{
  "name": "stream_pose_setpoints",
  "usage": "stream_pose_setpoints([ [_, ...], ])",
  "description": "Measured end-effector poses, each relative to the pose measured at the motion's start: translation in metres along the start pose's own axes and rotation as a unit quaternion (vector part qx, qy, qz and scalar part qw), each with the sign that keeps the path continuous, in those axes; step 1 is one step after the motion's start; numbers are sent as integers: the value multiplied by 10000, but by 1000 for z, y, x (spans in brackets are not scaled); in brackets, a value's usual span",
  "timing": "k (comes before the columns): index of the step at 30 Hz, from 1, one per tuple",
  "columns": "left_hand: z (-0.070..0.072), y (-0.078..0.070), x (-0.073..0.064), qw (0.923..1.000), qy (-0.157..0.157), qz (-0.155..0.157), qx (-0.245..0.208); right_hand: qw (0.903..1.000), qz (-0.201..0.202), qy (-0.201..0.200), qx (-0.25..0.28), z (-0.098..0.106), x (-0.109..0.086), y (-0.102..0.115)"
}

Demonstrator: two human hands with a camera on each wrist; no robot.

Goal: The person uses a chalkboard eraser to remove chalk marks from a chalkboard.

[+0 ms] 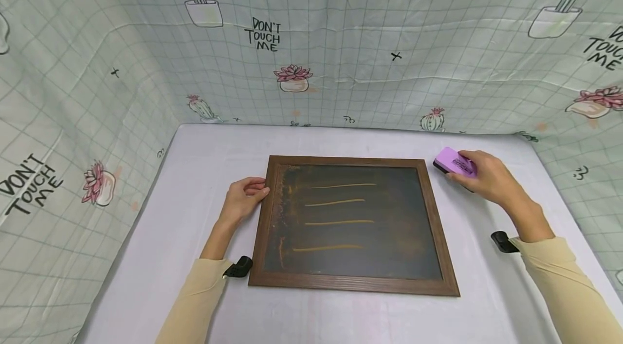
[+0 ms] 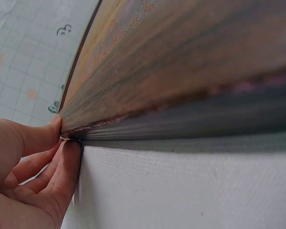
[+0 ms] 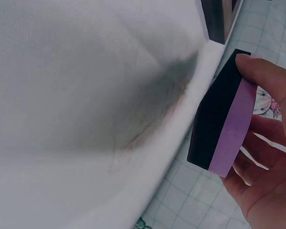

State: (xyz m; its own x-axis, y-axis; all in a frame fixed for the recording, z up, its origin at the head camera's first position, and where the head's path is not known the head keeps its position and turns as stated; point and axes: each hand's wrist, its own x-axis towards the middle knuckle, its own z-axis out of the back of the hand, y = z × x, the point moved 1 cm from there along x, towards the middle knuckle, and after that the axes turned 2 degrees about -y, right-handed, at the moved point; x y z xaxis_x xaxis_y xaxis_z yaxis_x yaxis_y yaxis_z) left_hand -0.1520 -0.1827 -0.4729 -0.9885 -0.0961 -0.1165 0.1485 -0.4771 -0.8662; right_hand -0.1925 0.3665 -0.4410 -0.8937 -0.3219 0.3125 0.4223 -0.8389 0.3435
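**Eraser (image 1: 454,161) raised beyond the board's (image 1: 354,234) right side, its frame pinched on the left**

Your eraser hangs in the air just off the board's top right corner, black felt angled downward, its shadow apart from it. Your right grip (image 1: 491,177) is spread only to the block's breadth, holding it between thumb and fingers. The board lies flat on the counter (image 1: 350,316), with four yellow lines (image 1: 339,203) across its middle and smudges toward its left edge. Your left grip (image 1: 242,199) is nearly closed, thumb and fingers pinching the frame's left edge, in its upper half.

Watch that hold: it secures one side only, so a hard sideways push could pivot the board or drag the cloth under it. Your right thumb overlaps the felt's edge; pressed down like that, it could rub against a surface, and pressure on one end might twist the block loose. The left wrist camera (image 1: 238,267) looks close beside the board's lower left edge and could knock it if your forearm swings inward. The right camera (image 1: 504,242) sits well apart from the board. Behind the board hangs a printed curtain (image 1: 350,25).
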Motion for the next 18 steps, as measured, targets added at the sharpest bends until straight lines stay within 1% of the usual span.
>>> stream_pose_setpoints([
  [4, 0, 0, 0, 10000, 46, 22, 13, 9998, 187, 42, -20, 0, 3, 5],
  [10, 0, -1, 0, 10000, 36, 22, 22, 9995, 255, 194, -41, 0, 8, 14],
  [18, 0, -2, -1, 10000, 58, 27, 23, 9980, 574, 251, 44, -2, 13, 29],
])
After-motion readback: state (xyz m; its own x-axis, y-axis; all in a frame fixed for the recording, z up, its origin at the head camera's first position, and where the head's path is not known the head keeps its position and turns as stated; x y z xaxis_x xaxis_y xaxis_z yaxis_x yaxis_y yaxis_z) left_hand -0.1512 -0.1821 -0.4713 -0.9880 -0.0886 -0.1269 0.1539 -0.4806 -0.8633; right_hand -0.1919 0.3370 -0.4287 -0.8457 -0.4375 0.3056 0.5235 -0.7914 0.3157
